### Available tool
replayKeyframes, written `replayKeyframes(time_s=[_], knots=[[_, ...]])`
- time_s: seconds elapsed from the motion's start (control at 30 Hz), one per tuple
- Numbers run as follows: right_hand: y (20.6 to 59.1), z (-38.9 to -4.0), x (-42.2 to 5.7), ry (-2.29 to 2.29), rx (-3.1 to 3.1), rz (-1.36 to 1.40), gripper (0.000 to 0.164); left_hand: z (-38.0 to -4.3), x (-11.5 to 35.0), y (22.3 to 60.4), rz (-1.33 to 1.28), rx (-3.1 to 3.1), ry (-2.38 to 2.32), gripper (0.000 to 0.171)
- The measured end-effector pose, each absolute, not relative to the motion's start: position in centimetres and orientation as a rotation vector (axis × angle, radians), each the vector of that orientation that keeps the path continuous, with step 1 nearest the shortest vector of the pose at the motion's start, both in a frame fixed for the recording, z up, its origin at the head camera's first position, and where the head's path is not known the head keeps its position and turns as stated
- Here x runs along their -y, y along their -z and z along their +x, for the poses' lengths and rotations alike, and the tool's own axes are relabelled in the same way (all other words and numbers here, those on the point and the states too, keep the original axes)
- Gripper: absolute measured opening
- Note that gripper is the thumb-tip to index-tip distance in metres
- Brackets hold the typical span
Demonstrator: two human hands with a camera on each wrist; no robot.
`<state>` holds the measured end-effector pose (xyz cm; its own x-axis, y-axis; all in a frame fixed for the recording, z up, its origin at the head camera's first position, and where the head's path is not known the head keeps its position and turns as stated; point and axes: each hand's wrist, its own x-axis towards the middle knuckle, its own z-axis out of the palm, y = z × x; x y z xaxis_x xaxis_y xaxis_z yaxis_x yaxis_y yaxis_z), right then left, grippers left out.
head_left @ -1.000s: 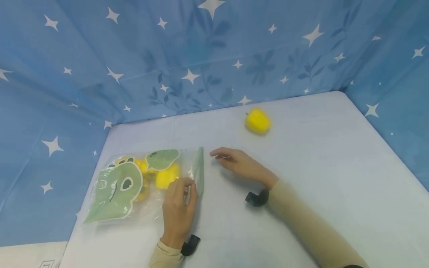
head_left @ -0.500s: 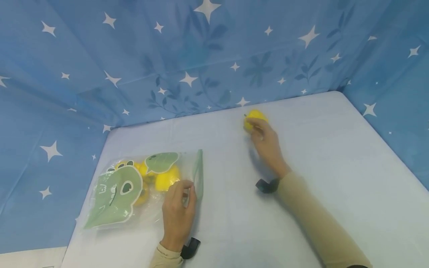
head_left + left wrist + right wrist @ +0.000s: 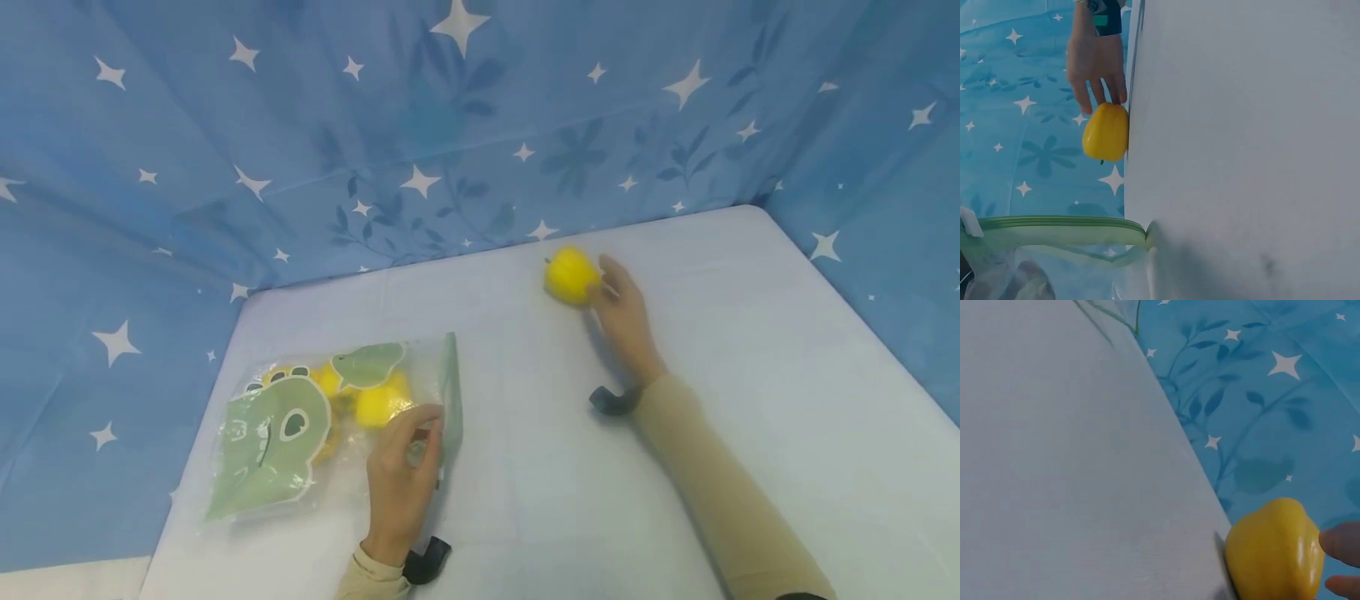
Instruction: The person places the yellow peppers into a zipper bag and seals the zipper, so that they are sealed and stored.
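A yellow bell pepper (image 3: 572,276) lies near the table's far edge, its short stem toward the left. My right hand (image 3: 624,312) is at its right side, fingers spread and fairly straight, with fingertips (image 3: 1342,544) right at the pepper's skin in the right wrist view. On the left lies a clear zip bag (image 3: 255,467) printed with a green dinosaur. My left hand (image 3: 401,479) pinches the bag near its green zip edge (image 3: 1060,222), which gapes in the left wrist view. Inside show several yellow items, one of them a blocky yellow piece (image 3: 382,400).
The white-covered table (image 3: 517,492) ends at the back and sides against a blue curtain (image 3: 315,125) with white stars. Black wrist bands (image 3: 427,560) are worn on both wrists. White table surface lies between bag and pepper.
My right hand has gone from beside the bag to the pepper, passing over its front and then to its right side. My left hand stays at the bag, which has shifted slightly.
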<state>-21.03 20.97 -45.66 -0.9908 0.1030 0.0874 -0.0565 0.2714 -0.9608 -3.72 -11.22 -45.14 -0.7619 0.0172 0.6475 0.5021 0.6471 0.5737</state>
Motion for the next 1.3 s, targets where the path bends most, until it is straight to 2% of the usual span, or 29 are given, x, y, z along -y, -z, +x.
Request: replayKeyframes(time_s=[0.23, 0.77, 1.13, 1.3], knots=[[46.4, -21.6, -20.8, -1.833, 2.476, 0.060, 0.075, -4.0, 11.0, 45.2, -0.458, 2.204, 1.102, 0.026], [46.8, -22.5, -20.1, -1.812, 2.385, 0.135, 0.066, -4.2, 11.2, 45.5, -0.437, 2.226, 1.083, 0.024], [46.6, -22.4, -20.7, -1.961, 2.462, 0.189, 0.070, -4.3, 11.3, 45.3, -0.426, 2.247, 1.077, 0.020], [46.3, -22.1, -20.4, -2.013, 2.559, 0.251, 0.079, -3.9, 11.5, 45.4, -0.374, 2.275, 1.073, 0.019]])
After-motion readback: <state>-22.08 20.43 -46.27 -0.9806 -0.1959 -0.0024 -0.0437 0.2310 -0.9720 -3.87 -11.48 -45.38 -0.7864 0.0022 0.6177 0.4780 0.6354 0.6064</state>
